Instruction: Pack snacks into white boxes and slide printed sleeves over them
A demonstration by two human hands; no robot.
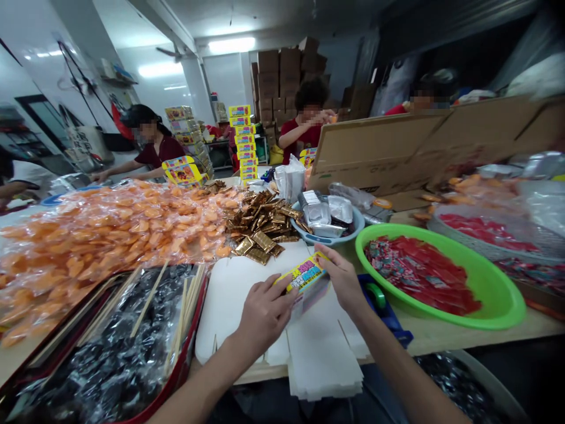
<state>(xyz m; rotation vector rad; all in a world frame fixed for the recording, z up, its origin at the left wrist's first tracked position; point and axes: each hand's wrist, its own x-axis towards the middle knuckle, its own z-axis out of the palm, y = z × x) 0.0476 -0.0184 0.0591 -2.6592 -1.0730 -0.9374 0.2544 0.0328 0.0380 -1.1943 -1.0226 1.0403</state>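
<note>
A small yellow printed box [305, 275] with pink and blue lettering is held between my two hands, above a stack of flat white cartons [324, 353]. My left hand [267, 309] grips its near left end, fingers curled over the top. At the far right end my right hand [339, 274] holds it between thumb and fingers. Whether anything is inside the box cannot be seen. Just beyond lie gold foil packets [260, 238] in a loose heap. To the right of my right hand, a green basin [494, 303] holds red packets [430, 282].
Orange wrapped pieces [132, 224] pile up on the left. Nearer is a red-rimmed tray [194, 335] of black wrapped items and wooden sticks. A blue tape dispenser [399, 330] lies beside the basin. Cardboard [379, 153] stands upright behind; stacked yellow boxes [245, 141] and several people are beyond.
</note>
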